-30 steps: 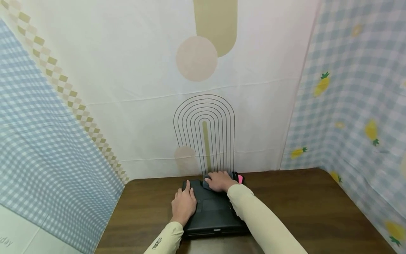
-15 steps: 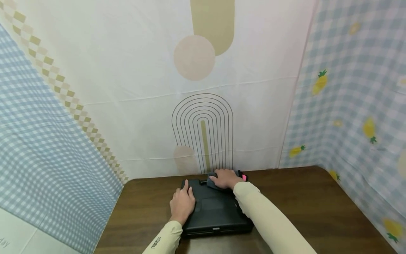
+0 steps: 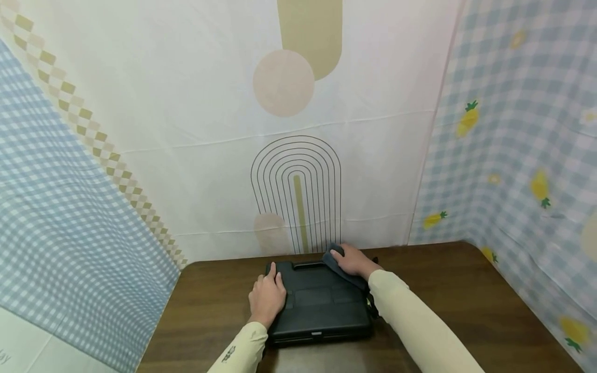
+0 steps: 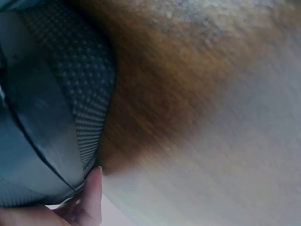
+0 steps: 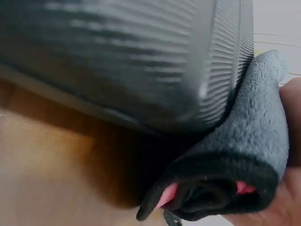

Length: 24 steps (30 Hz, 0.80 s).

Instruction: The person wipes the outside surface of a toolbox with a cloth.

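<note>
A flat black hard-plastic case [image 3: 322, 313] with a carry handle along its far edge lies on the wooden table. My left hand [image 3: 267, 298] grips its left side, index finger stretched toward the far corner; in the left wrist view, fingertips [image 4: 94, 188] reach the case's ribbed edge. At the far right corner, my right hand [image 3: 355, 260] holds a grey cloth [image 3: 338, 270] against the case. The right wrist view shows this cloth rolled in folds, with a black border and pink inside, touching the ribbed case side [image 5: 141, 70].
The brown table [image 3: 448, 300] stretches to both sides of the case. A white patterned cloth [image 3: 200, 197] hangs behind the table, with blue checked cloth [image 3: 513, 155] at the right and more at the left. A dark strap [image 3: 373, 305] shows beside the case's right side.
My right hand has slid the grey cloth rightward along the case's far edge to the right corner, uncovering the handle. My left hand keeps its place on the left side.
</note>
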Tool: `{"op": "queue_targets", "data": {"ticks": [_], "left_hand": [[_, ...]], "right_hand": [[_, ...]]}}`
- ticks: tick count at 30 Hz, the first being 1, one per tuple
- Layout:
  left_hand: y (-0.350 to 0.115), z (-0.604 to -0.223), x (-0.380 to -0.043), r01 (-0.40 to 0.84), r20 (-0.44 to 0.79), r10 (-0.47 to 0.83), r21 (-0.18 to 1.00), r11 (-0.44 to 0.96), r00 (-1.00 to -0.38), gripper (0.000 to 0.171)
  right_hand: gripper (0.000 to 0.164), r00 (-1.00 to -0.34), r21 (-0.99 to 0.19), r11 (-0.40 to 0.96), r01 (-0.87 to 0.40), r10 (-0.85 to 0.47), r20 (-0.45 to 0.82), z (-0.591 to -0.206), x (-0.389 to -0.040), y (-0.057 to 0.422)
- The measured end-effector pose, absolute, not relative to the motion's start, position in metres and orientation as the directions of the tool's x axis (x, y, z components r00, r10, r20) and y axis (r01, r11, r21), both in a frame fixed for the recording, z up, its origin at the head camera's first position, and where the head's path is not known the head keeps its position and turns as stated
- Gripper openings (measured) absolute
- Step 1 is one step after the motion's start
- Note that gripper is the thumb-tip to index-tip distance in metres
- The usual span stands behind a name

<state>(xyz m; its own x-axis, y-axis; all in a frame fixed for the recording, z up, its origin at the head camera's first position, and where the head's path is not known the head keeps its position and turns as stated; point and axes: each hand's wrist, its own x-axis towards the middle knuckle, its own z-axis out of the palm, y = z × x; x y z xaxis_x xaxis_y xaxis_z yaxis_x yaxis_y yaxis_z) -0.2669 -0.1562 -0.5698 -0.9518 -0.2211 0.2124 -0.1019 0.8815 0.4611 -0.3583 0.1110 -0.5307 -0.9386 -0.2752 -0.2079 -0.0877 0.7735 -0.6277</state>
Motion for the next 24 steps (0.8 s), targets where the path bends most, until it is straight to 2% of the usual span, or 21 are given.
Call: {"op": "queue_targets", "data": {"ticks": [10,17,24], "left_hand": [[-0.156,-0.571,-0.267,-0.109,0.205,-0.225,0.46,0.881,-0.953,0.049],[-0.155,-0.569,-0.266,-0.101,0.211,-0.222,0.469,0.877,-0.952,0.049],[-0.155,-0.567,-0.264,-0.099,0.209,-0.222,0.476,0.874,-0.952,0.049]], "right_hand": [[0.076,-0.946,-0.71,0.704,-0.009,-0.236,-0.221,-0.537,-0.347,0.118],[0.092,-0.941,-0.775,0.626,0.087,-0.203,-0.27,-0.542,-0.325,0.129],[0.095,-0.945,-0.785,0.613,0.087,-0.199,-0.26,-0.544,-0.291,0.135]]}}
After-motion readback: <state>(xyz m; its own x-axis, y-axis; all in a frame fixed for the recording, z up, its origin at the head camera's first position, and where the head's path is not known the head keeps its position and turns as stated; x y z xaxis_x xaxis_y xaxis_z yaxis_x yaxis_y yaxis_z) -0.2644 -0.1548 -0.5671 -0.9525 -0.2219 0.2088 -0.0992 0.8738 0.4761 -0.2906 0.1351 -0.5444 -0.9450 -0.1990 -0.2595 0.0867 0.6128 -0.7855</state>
